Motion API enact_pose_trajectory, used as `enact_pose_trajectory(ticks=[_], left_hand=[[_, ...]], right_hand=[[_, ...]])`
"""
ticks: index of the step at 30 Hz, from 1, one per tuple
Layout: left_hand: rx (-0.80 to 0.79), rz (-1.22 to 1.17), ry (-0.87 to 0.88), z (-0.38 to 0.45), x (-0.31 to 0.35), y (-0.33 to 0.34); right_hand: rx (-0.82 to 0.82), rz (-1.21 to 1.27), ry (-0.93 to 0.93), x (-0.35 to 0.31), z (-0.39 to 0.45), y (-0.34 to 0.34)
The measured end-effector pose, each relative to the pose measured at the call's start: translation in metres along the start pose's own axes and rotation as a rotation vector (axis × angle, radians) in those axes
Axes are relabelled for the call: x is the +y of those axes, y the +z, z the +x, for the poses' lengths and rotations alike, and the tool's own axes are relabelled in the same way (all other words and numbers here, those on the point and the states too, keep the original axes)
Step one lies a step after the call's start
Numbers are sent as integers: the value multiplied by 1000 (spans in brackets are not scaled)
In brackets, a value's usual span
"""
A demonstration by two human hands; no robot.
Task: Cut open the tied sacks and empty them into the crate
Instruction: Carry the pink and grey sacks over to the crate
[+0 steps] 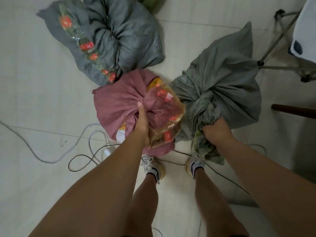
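Three tied sacks lie on the tiled floor in front of my feet. My left hand grips the gathered neck of a pink sack wrapped with clear tape carrying red labels. My right hand grips the bunched neck of a grey-green sack, just below its knot. A second grey sack, also taped with red labels, lies further back at the left, untouched. No crate and no cutting tool are in view.
White and black cables trail over the floor by my left foot. A folding metal stand and a white object are at the right, with a dark wooden leg below them. Something green peeks in at the top edge.
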State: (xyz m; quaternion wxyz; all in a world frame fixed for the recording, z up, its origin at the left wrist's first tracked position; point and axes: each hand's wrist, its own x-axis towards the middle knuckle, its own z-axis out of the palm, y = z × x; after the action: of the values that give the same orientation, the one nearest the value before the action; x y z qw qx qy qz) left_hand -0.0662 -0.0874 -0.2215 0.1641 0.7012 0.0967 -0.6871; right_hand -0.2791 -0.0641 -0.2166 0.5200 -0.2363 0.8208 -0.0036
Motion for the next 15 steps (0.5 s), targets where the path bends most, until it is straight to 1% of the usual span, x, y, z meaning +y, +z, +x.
enact_pose_trajectory(ticks=[2,6,8,10,11,13,15], left_hand=[[-29,116,-64,-20,-1,4],[29,330,-158,-52,-8,18],[22,403,-169,-64,-17,27],[46,444,-141,-75,-26,31],[55,444,-104,-74,-32,29],[50,526,60,-73,-45,22],[55,826,284,-52,-62,9]], right_hand=[[-7,-58,-1,-3,-9,-9],[-55,-135,14,-10,-23,-26],[-68,-133,9,-17,-36,-36],[-55,-56,10,-22,-48,-50],[-53,8,15,-25,-55,-57],[-61,151,22,-29,-64,-70],[-70,237,22,-29,-68,-77]])
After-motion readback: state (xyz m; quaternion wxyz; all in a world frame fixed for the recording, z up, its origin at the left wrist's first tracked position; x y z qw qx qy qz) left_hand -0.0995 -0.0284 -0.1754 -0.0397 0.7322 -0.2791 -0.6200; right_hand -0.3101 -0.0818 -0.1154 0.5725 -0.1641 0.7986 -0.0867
